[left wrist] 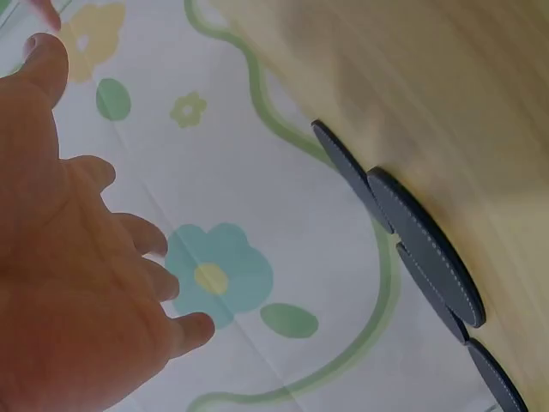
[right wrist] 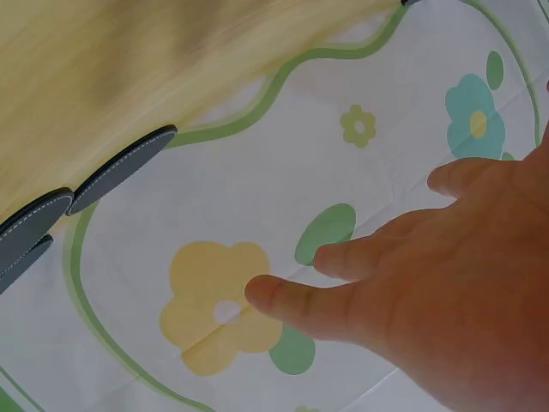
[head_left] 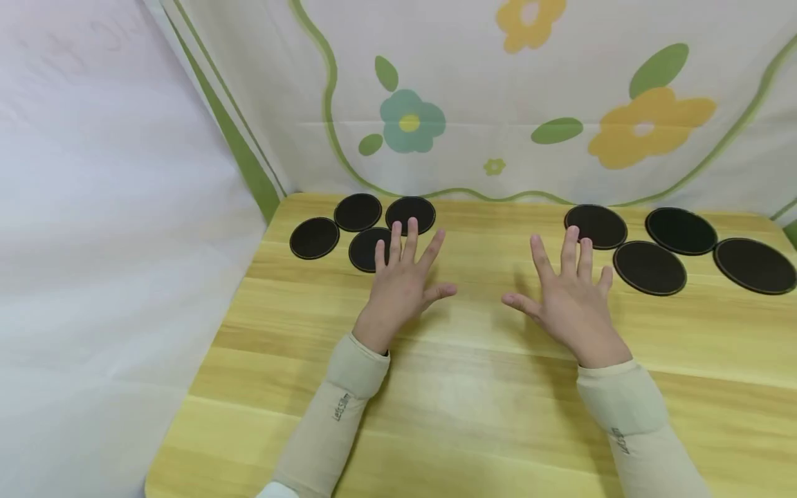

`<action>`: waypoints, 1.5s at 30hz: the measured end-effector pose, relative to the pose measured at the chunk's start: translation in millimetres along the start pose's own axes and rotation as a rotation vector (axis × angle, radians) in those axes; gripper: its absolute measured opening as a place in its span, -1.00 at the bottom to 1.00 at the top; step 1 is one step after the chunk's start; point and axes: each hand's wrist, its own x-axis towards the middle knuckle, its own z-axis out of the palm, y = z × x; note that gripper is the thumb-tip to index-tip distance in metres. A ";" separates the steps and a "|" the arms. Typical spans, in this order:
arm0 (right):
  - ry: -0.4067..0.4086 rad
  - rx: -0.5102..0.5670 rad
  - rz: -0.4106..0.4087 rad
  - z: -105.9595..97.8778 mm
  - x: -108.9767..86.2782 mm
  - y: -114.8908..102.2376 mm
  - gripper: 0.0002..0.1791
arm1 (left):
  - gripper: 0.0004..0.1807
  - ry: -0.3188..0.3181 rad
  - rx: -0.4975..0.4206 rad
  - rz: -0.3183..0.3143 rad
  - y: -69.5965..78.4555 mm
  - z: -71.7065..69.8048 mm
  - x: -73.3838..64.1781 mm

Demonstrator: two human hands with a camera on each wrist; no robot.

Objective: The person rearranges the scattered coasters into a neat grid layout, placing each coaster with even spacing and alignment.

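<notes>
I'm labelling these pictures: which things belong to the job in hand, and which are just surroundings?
Likely the job:
left hand
right hand
four round black coasters on the left
four round black coasters on the right

Just surroundings:
wooden table
flower-print cloth
beige sleeves

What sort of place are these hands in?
Probably a small screened-off work booth indoors: a wood-grain table, a flower-printed sheet behind it, and a whitish sheet along its left side.

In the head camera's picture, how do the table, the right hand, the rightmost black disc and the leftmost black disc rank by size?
Largest to smallest, as they look:
1. Wooden table
2. Right hand
3. Rightmost black disc
4. Leftmost black disc
</notes>
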 end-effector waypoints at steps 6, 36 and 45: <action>-0.021 0.034 -0.007 -7.9 -2.1 -0.3 0.04 | 0.05 -0.036 -0.102 -0.011 -6.4 -9.2 0.1; -0.295 0.363 -0.179 32.0 81.6 -105.3 -0.38 | -0.34 -0.081 -0.219 -0.310 -139.1 -25.0 -26.0; -0.424 0.410 -0.116 59.7 109.4 -139.4 -0.44 | -0.24 -0.213 -0.226 -0.488 -152.5 -23.7 -29.9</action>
